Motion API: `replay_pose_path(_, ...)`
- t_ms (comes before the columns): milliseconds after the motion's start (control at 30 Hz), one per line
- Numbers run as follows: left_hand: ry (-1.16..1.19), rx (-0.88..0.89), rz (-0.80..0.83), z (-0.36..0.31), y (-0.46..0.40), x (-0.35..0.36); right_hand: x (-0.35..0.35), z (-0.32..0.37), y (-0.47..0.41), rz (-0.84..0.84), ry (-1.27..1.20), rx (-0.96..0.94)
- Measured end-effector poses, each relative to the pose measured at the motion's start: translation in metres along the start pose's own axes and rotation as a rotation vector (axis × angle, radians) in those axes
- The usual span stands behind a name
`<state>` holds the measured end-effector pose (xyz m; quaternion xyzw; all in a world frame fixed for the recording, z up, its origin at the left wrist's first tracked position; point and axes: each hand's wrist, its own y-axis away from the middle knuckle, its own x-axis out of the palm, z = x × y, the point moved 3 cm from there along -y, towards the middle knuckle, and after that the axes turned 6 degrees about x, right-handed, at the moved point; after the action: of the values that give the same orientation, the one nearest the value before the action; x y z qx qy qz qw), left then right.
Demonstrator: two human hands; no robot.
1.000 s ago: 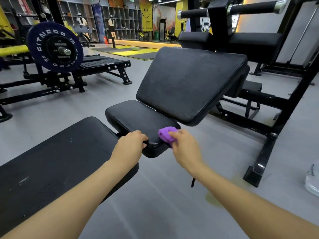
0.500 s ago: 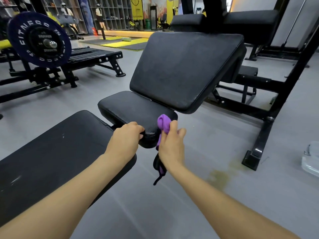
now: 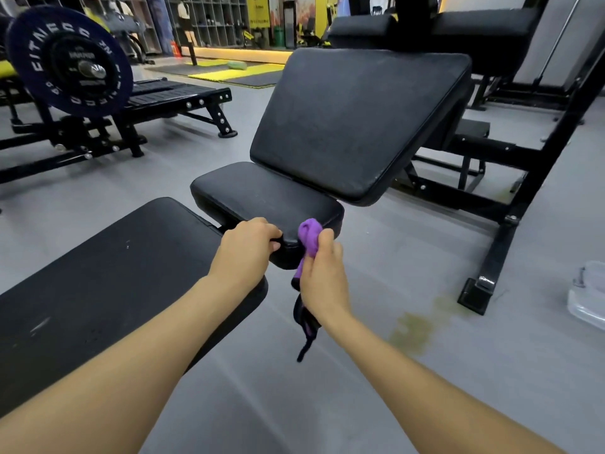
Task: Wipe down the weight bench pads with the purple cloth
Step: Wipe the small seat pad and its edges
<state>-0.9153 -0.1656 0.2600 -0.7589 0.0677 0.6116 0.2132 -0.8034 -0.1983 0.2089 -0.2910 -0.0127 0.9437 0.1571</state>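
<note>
A black weight bench stands ahead with a small seat pad [image 3: 262, 198] and a tilted back pad [image 3: 353, 116] behind it. My left hand [image 3: 245, 250] grips the near edge of the seat pad. My right hand [image 3: 322, 276] is shut on the purple cloth [image 3: 309, 237], bunched against the seat pad's near right corner. The cloth's dark-edged tail hangs down below the hand. A long flat black pad [image 3: 98, 283] lies at the lower left, under my left forearm.
A barbell rack with a dark blue weight plate [image 3: 68, 60] stands at the left. A black machine frame [image 3: 510, 198] rises at the right, its foot on the grey floor. A clear plastic container [image 3: 589, 296] sits at the right edge. A yellowish stain [image 3: 412, 329] marks the floor.
The right hand moved from the top of the seat pad's corner down to its front edge, turning so the cloth's tail now hangs below. The left hand kept its grip.
</note>
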Motion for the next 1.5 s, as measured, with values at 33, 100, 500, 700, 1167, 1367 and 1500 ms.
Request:
replay_pose_path(33, 0.002, -0.001, 0.002, 0.000, 0.000, -0.001, 0.000, 0.001, 0.005, 0.043, 0.042, -0.051)
replay_pose_path(100, 0.001, -0.007, 0.012, 0.001, 0.000, -0.002, -0.008, 0.002, 0.009, 0.119, 0.121, -0.137)
replay_pose_path(500, 0.076, -0.030, 0.033, 0.005, 0.005, 0.006, -0.014, 0.015, -0.018, 0.040, 0.295, -0.048)
replay_pose_path(700, 0.191, -0.091, 0.018, 0.011, 0.011, -0.007, -0.017, 0.030, -0.010, 0.247, 0.347, -0.255)
replay_pose_path(1167, 0.144, -0.287, -0.007, 0.047, 0.065, -0.017, 0.024, 0.063, -0.027, 0.169, 0.621, -0.557)
replay_pose_path(1367, 0.149, -0.297, 0.018, 0.043, 0.072, -0.017, 0.004, 0.052, -0.001, 0.198, 0.661, -0.541)
replay_pose_path(1500, 0.179, -0.324, 0.025, 0.043, 0.079, -0.027, -0.023, 0.076, -0.002, 0.311, 0.462, -0.306)
